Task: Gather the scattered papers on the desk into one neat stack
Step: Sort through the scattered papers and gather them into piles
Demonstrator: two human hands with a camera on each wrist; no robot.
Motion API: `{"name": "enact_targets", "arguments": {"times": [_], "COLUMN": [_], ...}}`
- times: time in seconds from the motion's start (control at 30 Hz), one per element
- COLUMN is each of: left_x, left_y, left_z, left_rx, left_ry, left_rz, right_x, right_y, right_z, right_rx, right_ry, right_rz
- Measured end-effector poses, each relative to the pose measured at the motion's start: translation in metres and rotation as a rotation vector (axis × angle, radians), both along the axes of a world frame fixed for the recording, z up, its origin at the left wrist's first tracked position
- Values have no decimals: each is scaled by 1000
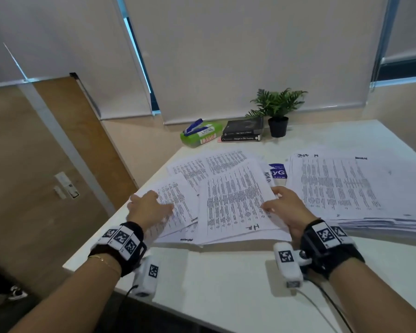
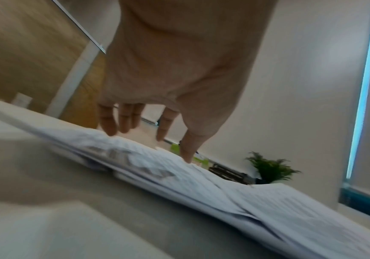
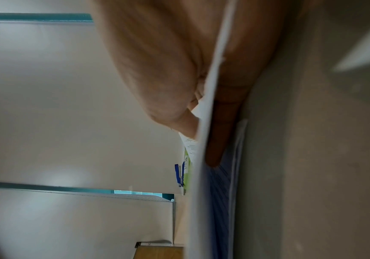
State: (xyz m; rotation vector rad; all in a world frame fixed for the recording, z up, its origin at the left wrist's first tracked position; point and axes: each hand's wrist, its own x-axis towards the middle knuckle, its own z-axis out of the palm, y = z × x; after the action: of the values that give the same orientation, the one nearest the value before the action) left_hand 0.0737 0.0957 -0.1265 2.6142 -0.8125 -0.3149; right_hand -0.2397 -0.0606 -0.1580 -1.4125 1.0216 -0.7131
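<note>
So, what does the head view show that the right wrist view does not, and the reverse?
Only the head view shows the left hand resting on the scattered papers, the big stack at the right, the books and the potted plant.

Only the right wrist view shows the grip from below: fingers under the sheets, thumb on top.

Both show the right hand holding paper, and the green box with the blue stapler.
</note>
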Motion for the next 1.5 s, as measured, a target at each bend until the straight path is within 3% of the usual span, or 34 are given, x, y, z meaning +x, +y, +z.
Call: {"name": "enact_targets", "arguments": {"times": [0.1, 0.3, 0.47, 0.7, 0.87, 1.1, 1.17, 1.3, 1.43, 1.5], "left_x": [42, 24, 28, 36, 41, 45, 47, 68, 57, 39], "left_y": [15, 26, 29, 32, 37, 34, 32, 25, 10, 0], "left_z": [-20, -5, 3, 1, 5, 6, 4, 10, 52, 71], "left_rx": [169, -58, 26, -99, 14, -58, -152, -556, -882, -921], "left_ry": [-35, 159, 153, 235, 262, 293, 301, 207, 66, 182], "left_rz": [127, 208, 198, 214, 151, 152, 158, 225, 155, 98], "right_x": [-1, -5, -8, -10, -11, -8, -9, -7, -6, -5], "right_y": [4, 6, 10, 14, 10, 12, 14, 15, 14, 14], "right_z": [5, 6, 10, 9, 4, 4, 6, 7, 2, 0], "right_rx": [32, 1, -46, -73, -52, -28, -19, -16, -57, -68], "right_ry": [-23, -49, -18, -51, -75, -84, -94, -93, -34, -42], "right_rz": [-2, 36, 78, 88, 101, 89, 97, 73, 94, 84]}}
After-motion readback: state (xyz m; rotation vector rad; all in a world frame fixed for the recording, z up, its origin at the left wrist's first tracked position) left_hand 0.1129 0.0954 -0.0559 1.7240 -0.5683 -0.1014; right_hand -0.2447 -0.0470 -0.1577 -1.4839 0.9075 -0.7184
